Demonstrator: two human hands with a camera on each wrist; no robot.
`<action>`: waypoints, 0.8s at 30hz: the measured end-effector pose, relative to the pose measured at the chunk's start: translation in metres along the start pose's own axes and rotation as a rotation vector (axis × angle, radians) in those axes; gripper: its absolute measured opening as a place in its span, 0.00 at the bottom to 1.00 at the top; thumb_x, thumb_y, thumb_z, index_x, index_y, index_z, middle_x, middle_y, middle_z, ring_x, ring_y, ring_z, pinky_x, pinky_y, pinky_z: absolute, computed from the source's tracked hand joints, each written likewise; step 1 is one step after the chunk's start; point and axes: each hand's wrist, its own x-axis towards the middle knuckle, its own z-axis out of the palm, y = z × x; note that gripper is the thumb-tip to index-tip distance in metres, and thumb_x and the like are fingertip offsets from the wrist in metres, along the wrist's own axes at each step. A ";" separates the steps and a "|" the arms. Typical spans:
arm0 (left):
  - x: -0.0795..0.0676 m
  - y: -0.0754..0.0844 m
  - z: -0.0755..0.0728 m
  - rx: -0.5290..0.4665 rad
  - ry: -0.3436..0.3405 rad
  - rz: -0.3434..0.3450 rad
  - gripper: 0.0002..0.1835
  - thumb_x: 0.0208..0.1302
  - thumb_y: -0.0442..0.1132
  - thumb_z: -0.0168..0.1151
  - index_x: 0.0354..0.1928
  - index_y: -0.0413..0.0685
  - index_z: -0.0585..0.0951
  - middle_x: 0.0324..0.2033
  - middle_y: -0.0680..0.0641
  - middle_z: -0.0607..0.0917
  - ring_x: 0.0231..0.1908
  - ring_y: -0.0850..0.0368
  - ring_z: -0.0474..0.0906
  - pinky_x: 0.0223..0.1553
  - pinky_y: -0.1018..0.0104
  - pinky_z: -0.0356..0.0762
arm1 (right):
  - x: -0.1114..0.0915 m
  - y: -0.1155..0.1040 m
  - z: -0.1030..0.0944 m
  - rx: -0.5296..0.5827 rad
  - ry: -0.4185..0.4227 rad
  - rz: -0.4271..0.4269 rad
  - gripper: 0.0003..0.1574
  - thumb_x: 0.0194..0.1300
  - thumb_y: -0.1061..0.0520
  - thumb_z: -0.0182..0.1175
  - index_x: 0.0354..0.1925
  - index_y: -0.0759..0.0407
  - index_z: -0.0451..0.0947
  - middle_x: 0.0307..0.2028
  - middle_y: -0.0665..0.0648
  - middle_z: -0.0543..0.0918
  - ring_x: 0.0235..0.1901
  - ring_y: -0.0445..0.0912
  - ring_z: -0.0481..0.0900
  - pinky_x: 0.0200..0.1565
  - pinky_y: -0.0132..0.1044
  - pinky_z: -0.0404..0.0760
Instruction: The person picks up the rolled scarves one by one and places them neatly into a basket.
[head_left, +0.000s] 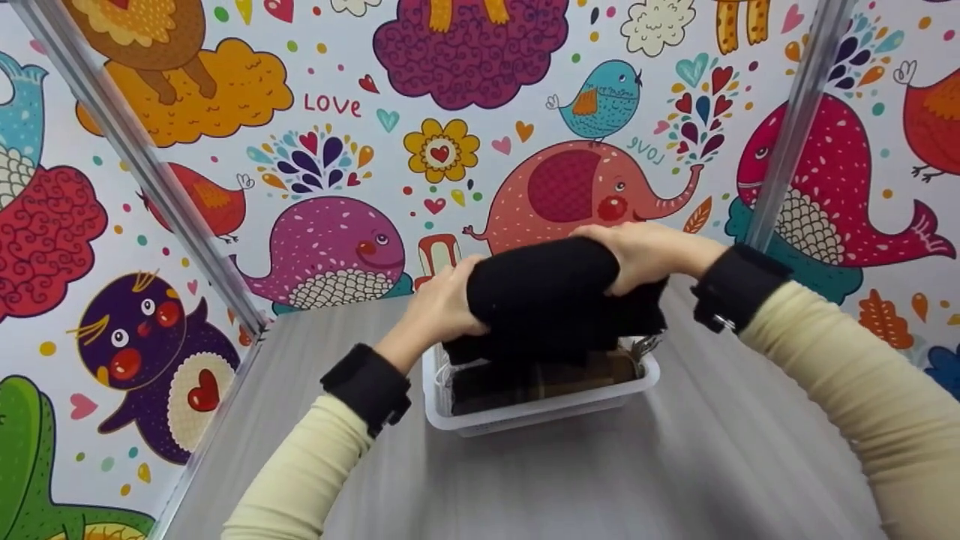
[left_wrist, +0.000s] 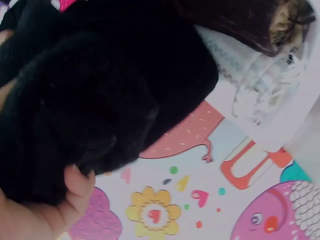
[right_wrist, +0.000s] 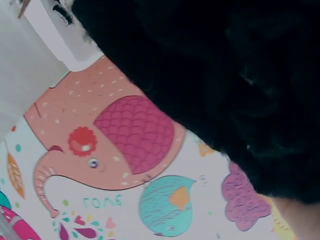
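Observation:
A bulky, folded piece of black fabric (head_left: 544, 300) with a soft, fuzzy surface is held up over a white plastic basket (head_left: 540, 418). My left hand (head_left: 448, 301) grips its left end, fingers at the back and thumb at the front. At the other end my right hand (head_left: 643, 253) grips the fabric near its top. In the left wrist view the cloth (left_wrist: 100, 95) hides most of the hand's fingers. Below it in the basket lie dark, brownish packed items (head_left: 589, 373), partly covered by the fabric.
The basket stands on a grey wood-grain table (head_left: 360, 450). White cord-like strands (left_wrist: 265, 87) lie in one end of it. Behind rises a wall panel with cartoon animals (head_left: 337, 247), and metal posts (head_left: 157, 172) stand at left and right.

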 end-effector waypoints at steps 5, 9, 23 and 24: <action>0.018 -0.004 -0.013 0.024 -0.016 -0.010 0.49 0.33 0.43 0.75 0.64 0.56 0.63 0.49 0.39 0.75 0.47 0.45 0.73 0.43 0.48 0.74 | 0.015 0.009 -0.011 -0.016 0.006 0.024 0.49 0.43 0.51 0.69 0.63 0.53 0.58 0.46 0.62 0.78 0.39 0.55 0.77 0.44 0.51 0.75; 0.028 -0.003 -0.025 0.084 0.076 0.009 0.47 0.36 0.44 0.73 0.64 0.58 0.62 0.49 0.38 0.74 0.45 0.42 0.74 0.41 0.46 0.74 | 0.022 0.011 -0.023 -0.058 0.121 -0.006 0.50 0.41 0.52 0.70 0.62 0.55 0.59 0.48 0.62 0.78 0.43 0.56 0.77 0.47 0.52 0.74; 0.019 0.005 -0.041 -0.083 -0.217 -0.031 0.50 0.30 0.44 0.77 0.63 0.56 0.64 0.51 0.42 0.75 0.48 0.47 0.72 0.49 0.51 0.70 | 0.011 0.010 -0.037 0.168 -0.224 0.026 0.50 0.45 0.50 0.68 0.64 0.54 0.57 0.52 0.60 0.74 0.49 0.52 0.72 0.50 0.50 0.71; 0.019 0.006 -0.044 -0.105 -0.251 -0.027 0.49 0.30 0.43 0.77 0.62 0.55 0.65 0.51 0.43 0.75 0.49 0.48 0.72 0.51 0.51 0.69 | 0.011 0.009 -0.040 0.193 -0.254 0.028 0.50 0.46 0.50 0.67 0.65 0.54 0.57 0.54 0.59 0.72 0.50 0.52 0.70 0.51 0.50 0.70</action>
